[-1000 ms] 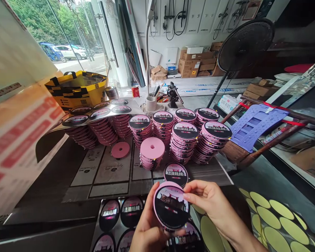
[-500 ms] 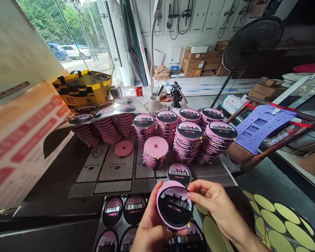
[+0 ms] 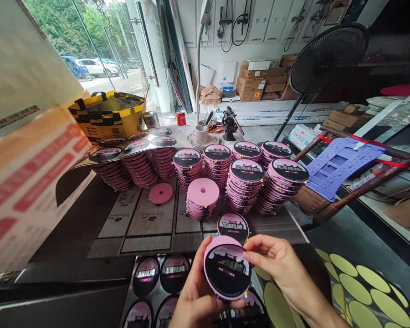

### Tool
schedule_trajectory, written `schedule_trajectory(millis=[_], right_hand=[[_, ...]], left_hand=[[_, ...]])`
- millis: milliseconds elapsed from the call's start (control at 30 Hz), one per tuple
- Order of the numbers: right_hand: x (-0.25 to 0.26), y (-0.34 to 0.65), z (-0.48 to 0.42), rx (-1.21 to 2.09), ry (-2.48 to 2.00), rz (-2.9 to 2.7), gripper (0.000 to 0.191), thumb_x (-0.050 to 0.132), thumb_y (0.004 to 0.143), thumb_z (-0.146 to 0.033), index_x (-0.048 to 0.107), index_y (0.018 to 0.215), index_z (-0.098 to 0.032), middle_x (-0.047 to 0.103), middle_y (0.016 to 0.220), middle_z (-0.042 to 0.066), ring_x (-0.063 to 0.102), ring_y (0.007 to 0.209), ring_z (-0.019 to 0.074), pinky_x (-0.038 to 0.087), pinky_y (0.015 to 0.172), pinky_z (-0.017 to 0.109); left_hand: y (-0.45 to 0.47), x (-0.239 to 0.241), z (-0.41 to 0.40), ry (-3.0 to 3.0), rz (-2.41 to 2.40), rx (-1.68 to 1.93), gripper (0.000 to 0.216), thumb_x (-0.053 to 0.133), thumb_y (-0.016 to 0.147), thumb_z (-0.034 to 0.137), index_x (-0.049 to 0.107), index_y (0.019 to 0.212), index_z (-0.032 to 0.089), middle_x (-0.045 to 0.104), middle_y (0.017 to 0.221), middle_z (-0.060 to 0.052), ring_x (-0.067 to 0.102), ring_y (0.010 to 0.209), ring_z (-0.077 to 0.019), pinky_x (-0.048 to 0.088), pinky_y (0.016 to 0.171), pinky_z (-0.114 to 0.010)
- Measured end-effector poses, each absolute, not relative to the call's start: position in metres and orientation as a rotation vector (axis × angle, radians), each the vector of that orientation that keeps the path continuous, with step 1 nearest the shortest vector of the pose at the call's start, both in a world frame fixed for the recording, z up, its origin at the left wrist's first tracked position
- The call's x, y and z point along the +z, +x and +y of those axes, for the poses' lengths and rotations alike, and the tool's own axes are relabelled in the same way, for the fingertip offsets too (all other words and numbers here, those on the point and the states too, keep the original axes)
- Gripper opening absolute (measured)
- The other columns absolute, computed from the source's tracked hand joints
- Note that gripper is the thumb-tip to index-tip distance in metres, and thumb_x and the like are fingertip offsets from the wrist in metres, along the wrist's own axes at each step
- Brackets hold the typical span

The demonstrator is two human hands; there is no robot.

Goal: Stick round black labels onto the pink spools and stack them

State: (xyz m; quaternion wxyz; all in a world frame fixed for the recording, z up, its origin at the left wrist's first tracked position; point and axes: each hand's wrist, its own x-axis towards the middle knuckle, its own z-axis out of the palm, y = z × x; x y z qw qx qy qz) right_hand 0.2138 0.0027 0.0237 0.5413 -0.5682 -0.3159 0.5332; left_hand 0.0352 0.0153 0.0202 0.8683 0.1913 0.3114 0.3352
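Note:
My left hand [image 3: 194,294] cups a pink foam disc [image 3: 222,240] from below and from the left, fingers wrapped around its edge. Over the disc's face lies a round black-and-pink sticker [image 3: 227,274] with white lettering, set a little low so that pink foam shows above it. Thumb and fingertips of my right hand [image 3: 276,262] pinch the sticker's upper right edge. Just beyond the hands rests a labelled disc [image 3: 233,227]. Under them is a sheet of round stickers [image 3: 160,295], partly hidden by my left hand.
Tall stacks of labelled pink discs [image 3: 243,191] stand across the table. A shorter stack [image 3: 202,193] has bare pink foam on top; a single pink disc [image 3: 161,193] lies left of it. Yellowish sticker backing [image 3: 357,287] is at lower right. A black fan [image 3: 328,57] stands behind.
Both hands stay almost where they were, with the same grips. The disc and sticker have tilted very slightly, and the shine on the lettering differs.

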Motion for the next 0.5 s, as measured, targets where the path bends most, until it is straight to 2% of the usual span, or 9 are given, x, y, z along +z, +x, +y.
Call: schedule_trajectory(millis=[333,500], right_hand=[[0.0271,0.2116,0.0036,1.261,-1.341,-0.736,0.011,0.078,0.055,-0.022,0.069,0.06,-0.018,0.065,0.058,-0.002,0.054,0.056,0.0102,0.043,0.055,0.019],[0.024,0.2133,0.0025,1.248,-1.365,-0.761,0.012,0.077,0.058,-0.024,0.069,0.064,-0.018,0.065,0.061,-0.001,0.054,0.058,0.011,0.043,0.057,0.02]], left_hand=[[0.038,0.0161,0.0149,0.417,0.62,0.739,0.085,0.072,0.05,-0.001,0.048,0.124,0.035,0.056,0.123,-0.006,0.059,0.097,-0.0275,0.054,0.071,-0.037],[0.0351,0.0153,0.0149,0.424,0.599,0.705,0.079,0.075,0.057,0.009,0.047,0.125,0.038,0.056,0.121,-0.005,0.063,0.089,-0.0245,0.053,0.073,-0.038]])
